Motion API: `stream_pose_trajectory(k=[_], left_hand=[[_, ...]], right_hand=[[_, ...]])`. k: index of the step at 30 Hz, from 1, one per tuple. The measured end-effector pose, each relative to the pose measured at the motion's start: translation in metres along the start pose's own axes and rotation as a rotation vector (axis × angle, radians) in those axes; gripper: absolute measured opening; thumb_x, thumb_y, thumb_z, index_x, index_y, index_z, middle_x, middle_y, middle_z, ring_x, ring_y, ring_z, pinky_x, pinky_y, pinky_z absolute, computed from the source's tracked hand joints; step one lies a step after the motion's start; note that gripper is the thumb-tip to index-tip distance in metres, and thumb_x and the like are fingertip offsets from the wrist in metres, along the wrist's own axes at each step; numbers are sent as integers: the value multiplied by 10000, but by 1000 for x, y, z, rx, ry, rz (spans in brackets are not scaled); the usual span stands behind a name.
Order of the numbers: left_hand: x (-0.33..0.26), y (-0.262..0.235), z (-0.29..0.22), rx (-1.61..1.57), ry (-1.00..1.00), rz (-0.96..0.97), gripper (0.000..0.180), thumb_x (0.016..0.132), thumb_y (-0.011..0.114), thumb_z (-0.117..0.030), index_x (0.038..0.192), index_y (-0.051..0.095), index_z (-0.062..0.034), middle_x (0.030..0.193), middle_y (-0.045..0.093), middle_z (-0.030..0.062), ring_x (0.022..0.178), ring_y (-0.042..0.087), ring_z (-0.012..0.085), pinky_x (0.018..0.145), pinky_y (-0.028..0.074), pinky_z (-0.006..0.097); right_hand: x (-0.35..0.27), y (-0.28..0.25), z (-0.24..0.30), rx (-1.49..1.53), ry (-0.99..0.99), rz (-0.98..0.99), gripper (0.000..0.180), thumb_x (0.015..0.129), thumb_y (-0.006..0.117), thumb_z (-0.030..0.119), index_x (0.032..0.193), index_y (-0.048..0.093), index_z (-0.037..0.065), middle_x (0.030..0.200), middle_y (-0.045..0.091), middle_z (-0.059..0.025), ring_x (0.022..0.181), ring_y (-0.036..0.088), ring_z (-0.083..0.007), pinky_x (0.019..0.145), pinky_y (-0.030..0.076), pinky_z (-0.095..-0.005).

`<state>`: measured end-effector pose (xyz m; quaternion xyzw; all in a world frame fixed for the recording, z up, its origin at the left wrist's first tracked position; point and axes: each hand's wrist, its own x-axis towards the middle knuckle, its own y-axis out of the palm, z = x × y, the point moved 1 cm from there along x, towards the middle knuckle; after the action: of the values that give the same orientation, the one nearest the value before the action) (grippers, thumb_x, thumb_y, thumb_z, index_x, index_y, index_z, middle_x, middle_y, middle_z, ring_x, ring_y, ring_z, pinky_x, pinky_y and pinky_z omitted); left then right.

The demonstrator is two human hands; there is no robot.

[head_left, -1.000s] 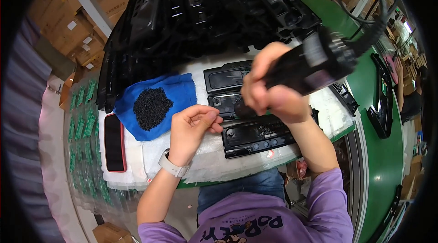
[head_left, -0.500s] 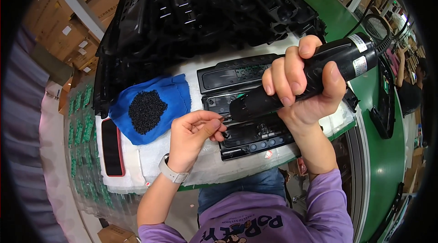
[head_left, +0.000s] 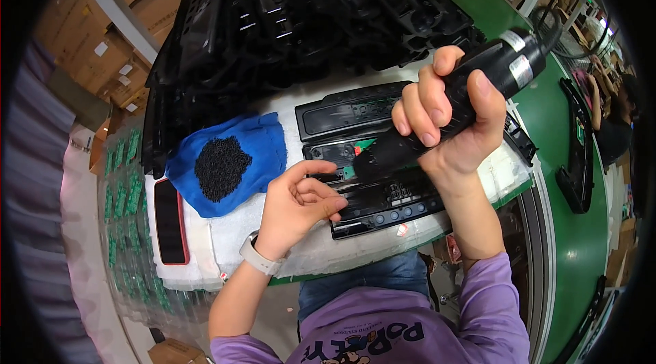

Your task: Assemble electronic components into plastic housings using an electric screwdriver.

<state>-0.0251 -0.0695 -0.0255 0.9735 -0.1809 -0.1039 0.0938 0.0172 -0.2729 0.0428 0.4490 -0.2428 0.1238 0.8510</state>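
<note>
Power screwdriver (head_left: 462, 101) sits in the right hand (head_left: 461, 152), fingers wrapped round it; its long axis runs down-left, nose just right of the left hand's (head_left: 297, 207) parted, seemingly empty fingers, above the middle black panel (head_left: 321, 152). Beyond, black frames (head_left: 294, 22) crowd together.

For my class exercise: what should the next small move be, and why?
Probably press the driver down at the middle panel: the right hand holds its nose over that panel, and the left hand's fingers look clear of the nose. Whether the tip touches is hidden.
</note>
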Motion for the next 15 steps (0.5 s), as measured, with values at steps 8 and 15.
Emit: stream_pose_trajectory(k=[8,15], left_hand=[[2,-10,4,133,230,-157,174,880,588,27,1046,598,77,901,679,142,771,668,154,694,522,226],[6,-12,8,296,316,-238,133,902,592,-39,990,638,50,848,681,100,767,662,130,691,510,225]], right_hand=[[-6,-1,13,-409,187,116,234,751,673,122,884,531,-7,583,533,-43,441,500,-95,417,389,-211],[-8,-4,13,-412,171,136,240,739,699,111,893,548,5,624,553,-32,465,507,-68,428,388,-193]])
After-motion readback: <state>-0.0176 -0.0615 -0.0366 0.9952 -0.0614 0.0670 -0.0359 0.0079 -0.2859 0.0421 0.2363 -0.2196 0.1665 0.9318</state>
